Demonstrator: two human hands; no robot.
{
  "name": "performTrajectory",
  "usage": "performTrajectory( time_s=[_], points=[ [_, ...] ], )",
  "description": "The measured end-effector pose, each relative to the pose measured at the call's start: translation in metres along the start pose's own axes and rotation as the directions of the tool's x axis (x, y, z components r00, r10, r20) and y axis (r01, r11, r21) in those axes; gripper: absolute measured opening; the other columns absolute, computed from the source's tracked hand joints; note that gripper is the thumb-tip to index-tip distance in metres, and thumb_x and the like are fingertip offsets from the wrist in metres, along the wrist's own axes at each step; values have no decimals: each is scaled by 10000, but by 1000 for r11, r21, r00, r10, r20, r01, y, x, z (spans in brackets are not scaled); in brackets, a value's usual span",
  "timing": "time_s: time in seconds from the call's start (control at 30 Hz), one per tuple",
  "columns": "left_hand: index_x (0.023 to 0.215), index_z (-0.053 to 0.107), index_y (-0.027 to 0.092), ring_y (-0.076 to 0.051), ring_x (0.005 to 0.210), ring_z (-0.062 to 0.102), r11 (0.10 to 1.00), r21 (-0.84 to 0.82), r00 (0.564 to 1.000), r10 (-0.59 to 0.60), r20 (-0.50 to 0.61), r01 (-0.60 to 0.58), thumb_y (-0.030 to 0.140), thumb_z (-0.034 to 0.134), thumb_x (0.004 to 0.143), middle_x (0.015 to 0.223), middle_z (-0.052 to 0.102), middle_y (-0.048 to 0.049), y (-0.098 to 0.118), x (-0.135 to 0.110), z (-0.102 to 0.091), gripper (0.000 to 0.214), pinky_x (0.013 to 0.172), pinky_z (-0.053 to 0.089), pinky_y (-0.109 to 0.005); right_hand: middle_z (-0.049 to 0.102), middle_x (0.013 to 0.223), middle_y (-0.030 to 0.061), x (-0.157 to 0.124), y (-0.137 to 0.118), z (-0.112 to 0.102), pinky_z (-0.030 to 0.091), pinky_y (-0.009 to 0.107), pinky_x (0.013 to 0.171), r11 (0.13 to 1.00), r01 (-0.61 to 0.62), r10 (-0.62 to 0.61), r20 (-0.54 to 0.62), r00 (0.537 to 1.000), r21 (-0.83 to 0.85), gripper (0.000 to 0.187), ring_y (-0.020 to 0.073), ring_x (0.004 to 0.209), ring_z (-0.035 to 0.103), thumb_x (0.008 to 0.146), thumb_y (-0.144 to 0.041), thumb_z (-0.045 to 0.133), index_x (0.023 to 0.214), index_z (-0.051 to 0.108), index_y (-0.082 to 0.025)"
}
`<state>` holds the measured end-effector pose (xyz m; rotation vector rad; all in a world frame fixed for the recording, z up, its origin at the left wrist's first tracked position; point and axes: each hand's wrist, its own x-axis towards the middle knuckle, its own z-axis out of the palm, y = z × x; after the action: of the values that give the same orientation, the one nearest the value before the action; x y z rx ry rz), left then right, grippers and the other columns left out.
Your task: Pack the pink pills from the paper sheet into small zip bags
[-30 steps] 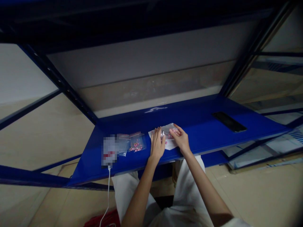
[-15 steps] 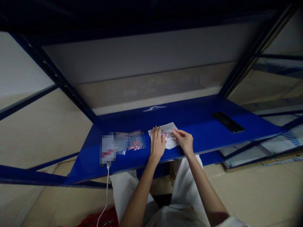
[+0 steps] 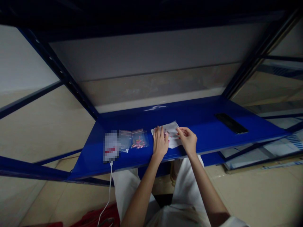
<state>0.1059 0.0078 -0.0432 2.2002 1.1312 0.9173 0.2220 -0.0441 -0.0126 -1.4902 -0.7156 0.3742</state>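
A person stands at a blue steel shelf (image 3: 208, 135), reaching forward with both bare hands over a sheet of white paper (image 3: 172, 135) that lies near the shelf's front edge. The left hand (image 3: 160, 143) rests palm down on the sheet's left edge, its fingers (image 3: 158, 134) straight and slightly apart, a pose that looks meant to pin the paper in place. The right hand (image 3: 188, 140) comes in from the other side, its fingers curled and drawn together at the sheet's right edge. They may be pinching the paper or something small on it, but I cannot tell from here.

Small pink pieces (image 3: 169, 134) show on the sheet between the hands, partly hidden by the fingers. Just to the left, two small clear zip bags (image 3: 132, 141) lie side by side, the nearer one holding pink pieces like those on the paper, probably kept within easy reach of the work. Beyond them sits a pixelated object (image 3: 111, 146) with a white cable (image 3: 109, 189) hanging over the shelf edge. A black phone (image 3: 231, 123) lies face up well off to the right, seemingly set out of the way of the hands.
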Motion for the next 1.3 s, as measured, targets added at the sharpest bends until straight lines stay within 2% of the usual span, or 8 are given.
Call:
performTrajectory(
  time_s=[0.3,0.47,0.73,0.9,0.97,1.07,1.2,1.3],
  points=[
    [1295,379,185,-177,1281,327,893,-438,948,-221,-229,102,264,265,908,1353,417,-78,-9,1,-10,411,1073,257,-350,683,772,91,3,2,-3,516,249,439,991,-51,63,-94,994,126,399,197,602,660,693,-507,602,877,573,-154],
    [1315,345,206,-161,1303,275,916,-398,925,-185,-331,41,31,330,784,1366,389,-58,-7,-2,-15,559,1090,218,-340,687,754,74,4,11,-5,517,250,434,957,-209,233,-103,967,203,425,195,591,659,676,-481,617,951,562,-160],
    [1328,315,230,-207,1294,279,930,-359,959,-26,-284,-81,54,439,754,1370,379,-65,2,-6,-21,613,1075,237,-393,677,696,20,-2,1,0,504,229,436,905,-362,346,108,932,224,356,156,539,627,663,-297,617,996,551,-190],
    [1117,502,197,-229,1214,393,881,-437,949,40,-312,-181,159,507,766,1286,454,-94,9,-13,-34,353,1027,296,-408,658,679,20,-8,-4,3,464,193,417,897,-436,351,486,801,70,293,101,476,557,662,-296,605,922,630,-162],
    [949,543,180,-215,1108,487,868,-477,936,-44,-350,-138,218,515,787,1136,544,-90,9,-17,-38,169,969,357,-387,630,641,5,-13,-6,8,436,191,393,915,-401,315,559,767,35,330,88,435,514,675,-354,609,940,633,-159],
    [859,505,176,-161,845,594,798,-603,896,-266,-355,-2,284,539,787,858,583,-38,4,-22,-45,134,809,455,-315,589,604,2,-22,-11,20,431,216,430,978,-209,176,531,829,2,329,103,459,498,734,-443,564,878,662,-164],
    [858,452,185,-93,563,596,617,-779,925,-351,-144,113,293,637,708,725,567,27,-9,-29,-65,262,614,484,-233,621,764,44,-36,-18,39,463,293,694,991,129,-129,478,869,32,296,176,755,565,776,-449,538,797,699,-203],
    [828,454,182,-73,413,540,549,-805,954,-293,69,227,305,699,636,658,568,53,-19,-36,-81,334,449,448,-202,635,769,47,-46,-18,50,451,317,754,979,188,-200,492,847,73,225,196,806,575,715,-417,628,727,696,-203]
  ],
)
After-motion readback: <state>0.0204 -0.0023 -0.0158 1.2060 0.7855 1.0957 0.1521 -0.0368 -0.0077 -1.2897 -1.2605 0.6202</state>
